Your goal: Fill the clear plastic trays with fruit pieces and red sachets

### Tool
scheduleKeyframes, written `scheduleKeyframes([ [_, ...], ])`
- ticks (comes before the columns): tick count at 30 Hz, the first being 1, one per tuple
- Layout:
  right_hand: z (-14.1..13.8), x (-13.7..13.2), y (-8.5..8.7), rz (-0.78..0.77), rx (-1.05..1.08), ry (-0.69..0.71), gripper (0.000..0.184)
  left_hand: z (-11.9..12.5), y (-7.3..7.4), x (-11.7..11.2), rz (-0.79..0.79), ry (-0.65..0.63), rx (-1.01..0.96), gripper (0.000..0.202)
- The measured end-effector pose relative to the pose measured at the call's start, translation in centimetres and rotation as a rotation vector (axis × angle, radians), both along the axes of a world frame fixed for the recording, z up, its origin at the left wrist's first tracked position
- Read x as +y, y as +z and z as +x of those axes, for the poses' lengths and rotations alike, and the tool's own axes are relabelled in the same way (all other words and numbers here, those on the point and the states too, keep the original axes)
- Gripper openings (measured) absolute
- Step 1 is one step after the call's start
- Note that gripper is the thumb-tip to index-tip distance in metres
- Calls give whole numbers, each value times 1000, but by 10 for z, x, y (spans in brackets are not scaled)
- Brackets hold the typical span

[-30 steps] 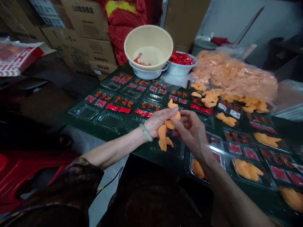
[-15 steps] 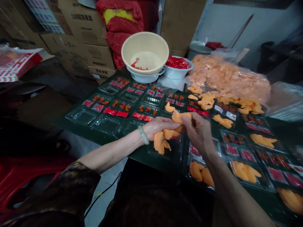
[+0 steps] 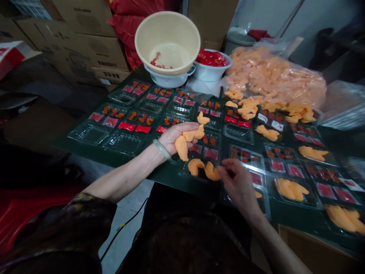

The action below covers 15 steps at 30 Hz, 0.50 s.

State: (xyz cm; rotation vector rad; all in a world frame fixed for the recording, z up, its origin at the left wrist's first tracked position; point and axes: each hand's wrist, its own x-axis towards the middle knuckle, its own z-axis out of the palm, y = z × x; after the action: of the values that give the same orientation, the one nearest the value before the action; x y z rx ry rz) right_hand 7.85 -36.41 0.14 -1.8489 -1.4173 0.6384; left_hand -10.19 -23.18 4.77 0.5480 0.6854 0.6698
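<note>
My left hand (image 3: 174,137), with a pale green bangle at the wrist, is closed round a small bunch of orange crescent-shaped pieces (image 3: 182,144) above the clear plastic trays (image 3: 125,139). Lower down, my right hand (image 3: 238,184) rests its fingertips against an orange piece (image 3: 212,172) lying beside another (image 3: 194,166) in the near tray. The right fingers are loosely curled. Most trays hold red sachets (image 3: 134,128) and small orange bits; several on the right hold orange pieces.
A cream basin (image 3: 168,40) sits in a white one at the back, next to a white bowl of red sachets (image 3: 212,62). A big plastic bag of orange pieces (image 3: 273,76) lies at the back right. Cardboard boxes (image 3: 85,42) stand behind.
My right hand pulled an orange piece from the bunch in my left hand and carried it down into the near tray, where two pieces now lie. The left hand moved slightly up and left.
</note>
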Motion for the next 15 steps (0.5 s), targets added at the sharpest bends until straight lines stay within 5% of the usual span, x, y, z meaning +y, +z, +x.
scheduleKeyframes([
  [3, -14, 4, -4, -15, -264, -90, 23, 6, 2, -1, 13, 13, -12, 5],
  [8, -21, 3, 0, -14, -768, 76, 31, 10, 3, 0, -10, 36, -14, 4],
  [15, -7, -2, 8, 78, -740, 479, 17, 1, 4, 2, -13, 18, -42, 4],
])
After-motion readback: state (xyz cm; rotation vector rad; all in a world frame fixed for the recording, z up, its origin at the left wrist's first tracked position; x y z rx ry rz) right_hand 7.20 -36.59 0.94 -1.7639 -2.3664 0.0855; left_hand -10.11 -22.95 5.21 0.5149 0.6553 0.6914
